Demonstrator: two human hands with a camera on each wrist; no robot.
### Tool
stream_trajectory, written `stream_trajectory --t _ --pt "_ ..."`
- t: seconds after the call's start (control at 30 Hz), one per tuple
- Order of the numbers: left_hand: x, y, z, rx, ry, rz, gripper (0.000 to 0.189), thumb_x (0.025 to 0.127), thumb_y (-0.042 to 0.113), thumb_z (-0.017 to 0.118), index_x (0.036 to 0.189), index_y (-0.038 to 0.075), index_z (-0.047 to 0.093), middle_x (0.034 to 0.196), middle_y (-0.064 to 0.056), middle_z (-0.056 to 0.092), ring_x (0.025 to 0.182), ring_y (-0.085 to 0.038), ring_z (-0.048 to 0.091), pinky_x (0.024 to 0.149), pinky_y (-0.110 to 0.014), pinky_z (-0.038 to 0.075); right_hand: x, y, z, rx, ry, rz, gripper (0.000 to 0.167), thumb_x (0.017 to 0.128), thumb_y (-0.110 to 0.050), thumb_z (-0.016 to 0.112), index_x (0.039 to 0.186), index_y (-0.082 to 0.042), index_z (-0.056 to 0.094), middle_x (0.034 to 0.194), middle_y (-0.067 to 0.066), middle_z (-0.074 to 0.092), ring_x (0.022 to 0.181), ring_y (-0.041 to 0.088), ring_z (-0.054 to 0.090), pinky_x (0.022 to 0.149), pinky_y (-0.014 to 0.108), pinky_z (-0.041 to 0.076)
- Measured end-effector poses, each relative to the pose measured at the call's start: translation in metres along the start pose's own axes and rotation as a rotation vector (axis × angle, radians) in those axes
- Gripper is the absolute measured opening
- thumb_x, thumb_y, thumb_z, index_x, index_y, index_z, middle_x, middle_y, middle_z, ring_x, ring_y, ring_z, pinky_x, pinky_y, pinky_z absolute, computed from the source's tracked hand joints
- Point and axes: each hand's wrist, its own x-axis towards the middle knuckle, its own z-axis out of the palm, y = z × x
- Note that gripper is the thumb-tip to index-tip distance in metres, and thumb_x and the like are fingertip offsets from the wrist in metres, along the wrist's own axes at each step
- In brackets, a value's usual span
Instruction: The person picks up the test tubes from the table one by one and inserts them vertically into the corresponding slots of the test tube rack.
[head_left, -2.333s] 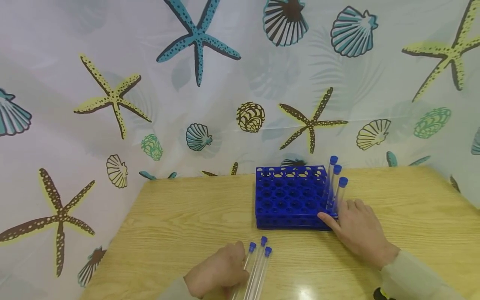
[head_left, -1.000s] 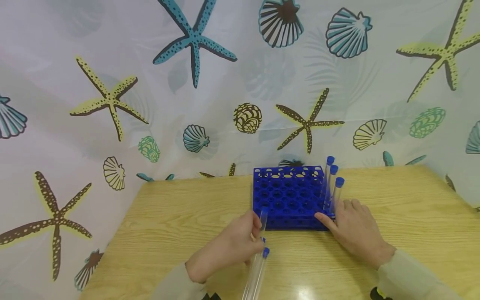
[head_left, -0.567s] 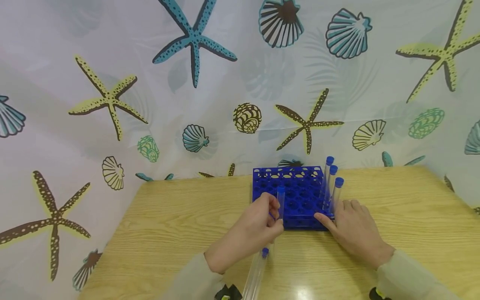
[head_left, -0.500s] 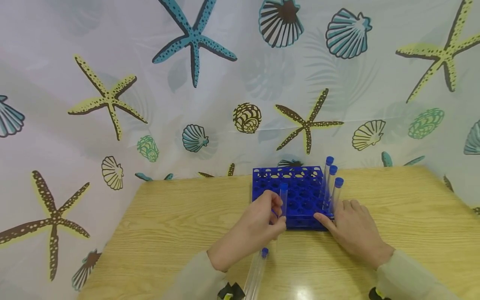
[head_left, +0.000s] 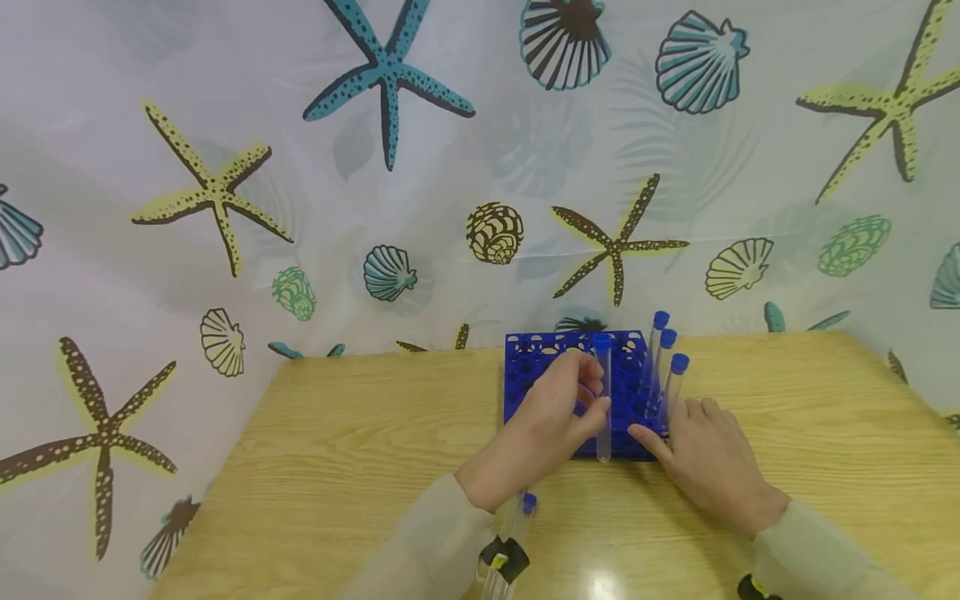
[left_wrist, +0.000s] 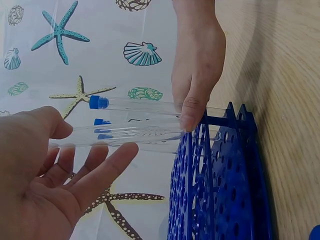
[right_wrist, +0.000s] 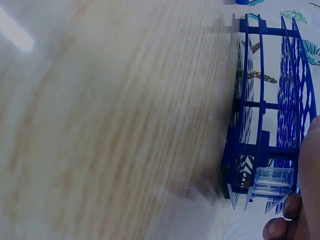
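My left hand [head_left: 551, 417] pinches a clear test tube [head_left: 604, 429] with a blue cap between thumb and fingers. The tube stands nearly upright in front of the blue test tube rack [head_left: 630, 446], its lower end hanging free of any hole. At the rack's right end, three capped test tubes [head_left: 672, 390] stand in a row. My right hand [head_left: 712, 462] grips that corner, thumb on the front edge and fingers around the end. In the right wrist view, curled fingers [right_wrist: 285, 215] show beside the rack. The left fingers partly hide the held tube.
More capped test tubes [head_left: 522, 521] lie on the wooden table [head_left: 360, 442] under my left forearm, which hides part of them. Behind the table hangs a white curtain [head_left: 442, 167] with starfish and shells. A black wrist strap [head_left: 504, 558] is on the left sleeve.
My left hand has lifted one test tube off the table, turned it upright and carried it forward and right to the rack. The right hand has stayed at the rack's corner.
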Motion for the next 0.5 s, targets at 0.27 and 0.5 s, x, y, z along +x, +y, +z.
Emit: stream_trajectory --t 0.27,0.5 --pt "0.021 0.005 0.007 0.023 0.063 0.058 0.025 0.099 0.011 0.058 0.119 0.006 0.044 0.108 -0.003 0.052 0.095 -0.009 0.059 0.076 -0.009 0.049 0.000 0.001 0.001 0.013 0.020 -0.006 0.066 0.097 -0.064 0.043 0.080 -0.002 0.055 0.071 0.006 0.049 0.068 0.023 0.042 0.064 0.039 0.035" --pt "0.033 0.006 0.018 0.090 0.065 0.064 0.025 0.100 0.011 0.057 0.120 0.005 0.043 0.110 -0.005 0.051 0.097 -0.010 0.058 0.078 -0.007 0.047 0.000 0.002 0.002 0.005 0.029 -0.009 0.065 0.098 -0.063 0.044 0.081 -0.001 0.056 0.072 0.007 0.050 0.067 0.023 0.042 0.063 0.038 0.035"
